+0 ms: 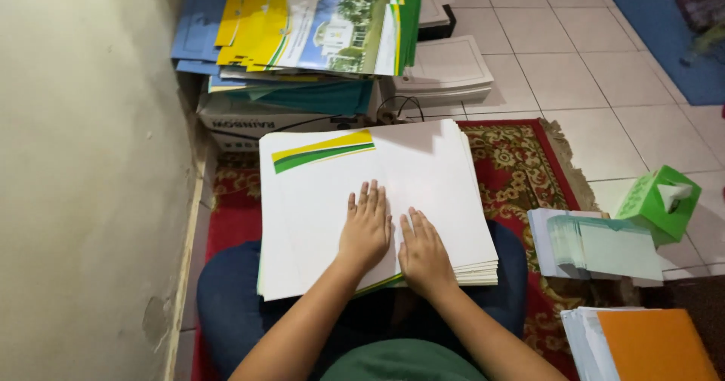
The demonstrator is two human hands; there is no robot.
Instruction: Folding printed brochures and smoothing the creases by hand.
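Two hands lie flat, side by side, on a stack of white sheets [423, 177] that rests across the person's lap: the left hand [365, 228] has its fingers straight and close together, pointing away from the body, and the right hand [423, 254] lies just beside it, palm down, fingers likewise stretched out, neither one pinching or gripping anything. At the far left corner of the stack's top sheet runs a yellow and green stripe [323, 151]. Under the stack, a red patterned rug [521, 169] covers the floor, showing beyond the stack's right edge and along its left side. Beyond the stack, against the wall, a pile of printed folders [317, 26] in yellow, green and blue sits on a cardboard box [249, 117]. To the right of the stack, past the knee, lies a bundle of pale green slips [604, 245], and just beyond that stands a green tissue box [661, 200]. Nearer than the slips, still right of the stack, an orange folder [653, 347] lies on more paper.
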